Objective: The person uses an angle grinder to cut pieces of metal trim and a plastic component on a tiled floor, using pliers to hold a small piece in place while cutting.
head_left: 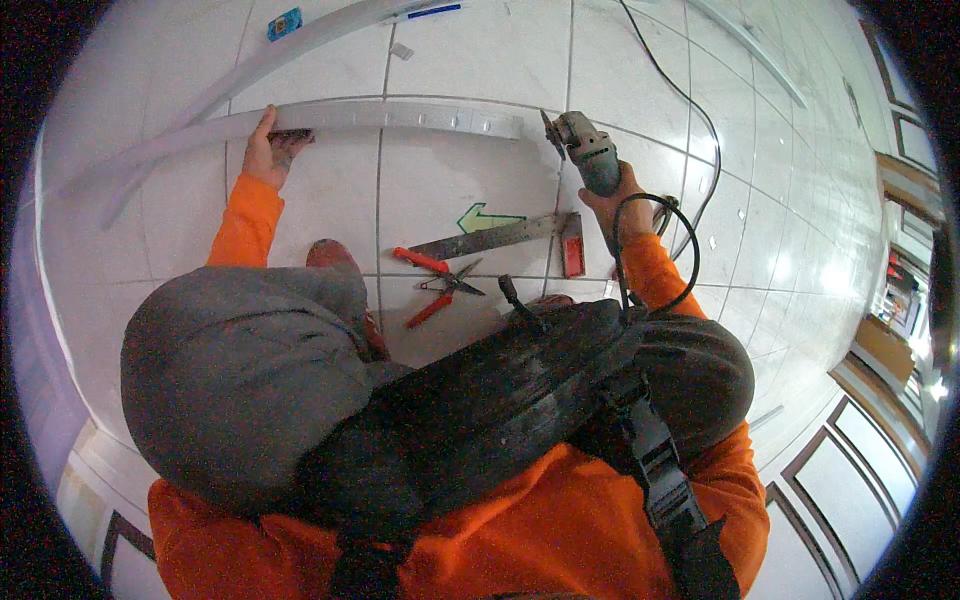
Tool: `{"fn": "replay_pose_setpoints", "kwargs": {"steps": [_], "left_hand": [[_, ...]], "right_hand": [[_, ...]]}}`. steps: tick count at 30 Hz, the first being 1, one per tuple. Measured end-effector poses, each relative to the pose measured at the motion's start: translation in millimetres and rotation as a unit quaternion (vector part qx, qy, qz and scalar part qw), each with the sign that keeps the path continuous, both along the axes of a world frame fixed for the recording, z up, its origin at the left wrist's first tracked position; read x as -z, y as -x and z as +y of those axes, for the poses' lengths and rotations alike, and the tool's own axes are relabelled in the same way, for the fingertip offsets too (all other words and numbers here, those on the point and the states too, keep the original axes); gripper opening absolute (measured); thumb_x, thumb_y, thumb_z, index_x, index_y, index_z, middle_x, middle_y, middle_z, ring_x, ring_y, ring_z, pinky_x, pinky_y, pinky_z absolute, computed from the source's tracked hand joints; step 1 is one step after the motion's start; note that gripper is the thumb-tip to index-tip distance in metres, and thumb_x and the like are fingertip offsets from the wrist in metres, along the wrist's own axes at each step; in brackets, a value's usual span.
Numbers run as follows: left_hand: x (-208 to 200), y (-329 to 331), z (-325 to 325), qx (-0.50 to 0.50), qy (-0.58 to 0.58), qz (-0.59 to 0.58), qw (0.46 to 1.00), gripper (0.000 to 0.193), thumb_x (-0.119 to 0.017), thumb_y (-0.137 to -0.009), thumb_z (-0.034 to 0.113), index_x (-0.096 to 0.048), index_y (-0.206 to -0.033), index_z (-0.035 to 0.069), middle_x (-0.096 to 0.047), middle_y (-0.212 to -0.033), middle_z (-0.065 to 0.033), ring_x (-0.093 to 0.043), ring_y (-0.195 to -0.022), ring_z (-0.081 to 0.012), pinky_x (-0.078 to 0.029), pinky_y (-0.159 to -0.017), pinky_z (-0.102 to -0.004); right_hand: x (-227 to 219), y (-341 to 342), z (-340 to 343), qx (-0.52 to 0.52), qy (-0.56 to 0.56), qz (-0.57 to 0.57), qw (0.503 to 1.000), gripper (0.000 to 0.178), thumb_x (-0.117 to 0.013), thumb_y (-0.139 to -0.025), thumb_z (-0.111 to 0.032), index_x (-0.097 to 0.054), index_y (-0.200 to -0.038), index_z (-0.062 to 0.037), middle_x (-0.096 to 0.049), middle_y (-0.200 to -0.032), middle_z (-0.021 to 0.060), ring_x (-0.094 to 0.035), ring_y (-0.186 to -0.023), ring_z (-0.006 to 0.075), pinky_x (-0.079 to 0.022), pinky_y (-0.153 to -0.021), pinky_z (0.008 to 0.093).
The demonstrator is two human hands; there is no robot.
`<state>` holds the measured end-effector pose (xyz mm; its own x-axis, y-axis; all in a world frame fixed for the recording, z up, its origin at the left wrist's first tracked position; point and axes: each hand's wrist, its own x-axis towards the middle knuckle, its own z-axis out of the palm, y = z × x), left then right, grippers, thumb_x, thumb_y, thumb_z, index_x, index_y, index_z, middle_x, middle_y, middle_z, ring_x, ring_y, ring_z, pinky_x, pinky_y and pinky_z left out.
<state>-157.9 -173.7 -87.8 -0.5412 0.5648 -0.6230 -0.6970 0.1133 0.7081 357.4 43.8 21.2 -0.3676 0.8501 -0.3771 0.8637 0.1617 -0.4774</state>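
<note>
My left hand (270, 150) is closed around a long, light metal profile (430, 118) that stretches across the floor in front of me. In my right hand (615, 200) is a grey angle grinder (594, 160), with its disc end just beyond the profile's right end. A gap shows between the disc and the profile. Nearer to me, a carpenter's square (490, 238) with a red handle lies on the floor. Beside it rests a pair of red-handled snips (442, 286), jaws apart.
A second long profile (275, 55) lies farther off, crossing the first at the left. A dark cord (700, 105) loops over the tiles at right. A green-outlined arrow (488, 218) is near the square. A blue packet (285, 24) lies at the far left.
</note>
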Motion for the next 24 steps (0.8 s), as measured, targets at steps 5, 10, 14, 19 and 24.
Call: {"fn": "replay_pose_setpoints", "kwargs": {"steps": [5,10,14,19,24], "left_hand": [[-24.7,-10.7,11.2,-0.129,-0.137,0.004,0.982,0.048,-0.053,-0.097,0.045,-0.053,-0.124,0.006,-0.056,-0.125,-0.0145,-0.058,-0.108,-0.0327,-0.052,-0.091,-0.0520],[-15.6,53.2,-28.4,-0.338,-0.074,0.035,0.937,0.050,-0.047,-0.098,0.045,-0.051,-0.132,0.009,-0.054,-0.132,-0.0114,-0.054,-0.116,-0.0335,-0.044,-0.100,-0.0507],[-27.3,62.0,-22.5,-0.347,-0.068,0.057,0.934,0.045,-0.051,-0.095,0.041,-0.053,-0.128,0.009,-0.055,-0.130,-0.0117,-0.055,-0.114,-0.0320,-0.046,-0.097,-0.0485],[-0.8,119.3,-63.4,-0.289,-0.016,0.054,0.956,0.035,-0.056,-0.093,0.040,-0.056,-0.111,0.010,-0.063,-0.110,-0.0104,-0.061,-0.100,-0.0296,-0.051,-0.086,-0.0467],[-6.6,131.6,-80.6,-0.270,-0.026,0.058,0.961,0.033,-0.057,-0.093,0.041,-0.059,-0.105,0.011,-0.064,-0.101,-0.0108,-0.063,-0.092,-0.0270,-0.053,-0.080,-0.0438]], "right_hand": [[10.1,-17.3,7.8,0.076,0.149,0.185,0.968,0.060,-0.079,-0.075,-0.030,-0.052,-0.121,-0.0041,-0.068,-0.105,0.0089,-0.065,-0.092,0.0279,-0.051,-0.081,0.0382],[-39.2,6.8,16.7,0.091,0.360,0.259,0.892,0.061,-0.077,-0.072,-0.013,-0.051,-0.125,-0.0021,-0.063,-0.093,0.0083,-0.063,-0.076,0.0199,-0.054,-0.070,0.0340],[-64.8,26.7,32.0,0.013,0.386,0.219,0.896,0.068,-0.080,-0.066,-0.019,-0.052,-0.125,-0.0012,-0.062,-0.094,0.0074,-0.062,-0.078,0.0189,-0.055,-0.071,0.0328],[-68.7,73.9,39.2,-0.149,0.369,0.155,0.904,0.073,-0.081,-0.067,-0.019,-0.050,-0.130,-0.0003,-0.061,-0.097,0.0066,-0.060,-0.081,0.0160,-0.054,-0.074,0.0324],[-78.0,124.8,29.5,-0.236,0.362,0.062,0.900,0.075,-0.081,-0.067,-0.020,-0.050,-0.132,-0.0004,-0.063,-0.102,0.0071,-0.060,-0.088,0.0181,-0.052,-0.082,0.0340]]}}
